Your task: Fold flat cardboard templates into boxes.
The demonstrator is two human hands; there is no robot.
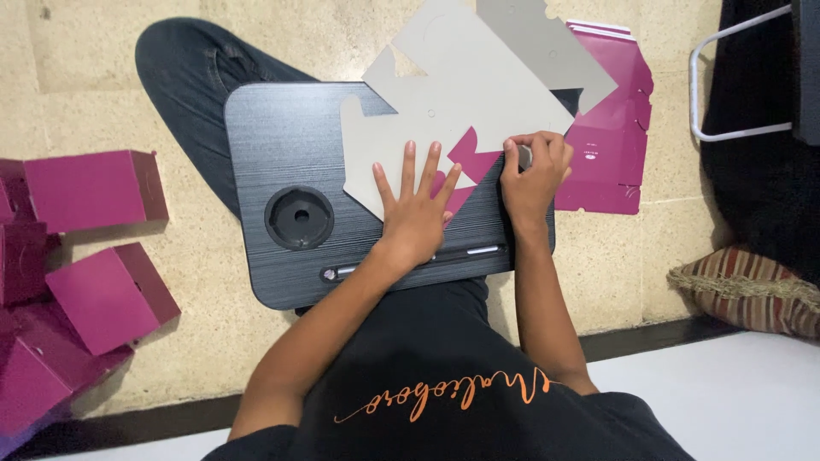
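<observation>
Flat box blank [461,107] on tabletop [282,137], folding barely begun.
I see left hand [416,209] open, pressing it flat; right hand [534,171] pinches a magenta flap [472,154]; folded boxes [94,183] alongside.

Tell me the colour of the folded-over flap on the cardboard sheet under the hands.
Magenta; the flap shows best in the head view, against the sheet's grey side.

The setting was a home floor used as a makeshift packing spot: pale speckled stone floor tiles [102,51], a striped woven cushion [752,294] at four o'clock, a dark wood-grain lap desk [282,128] at centre, folded magenta cardboard boxes [94,188] piled at nine o'clock.
</observation>
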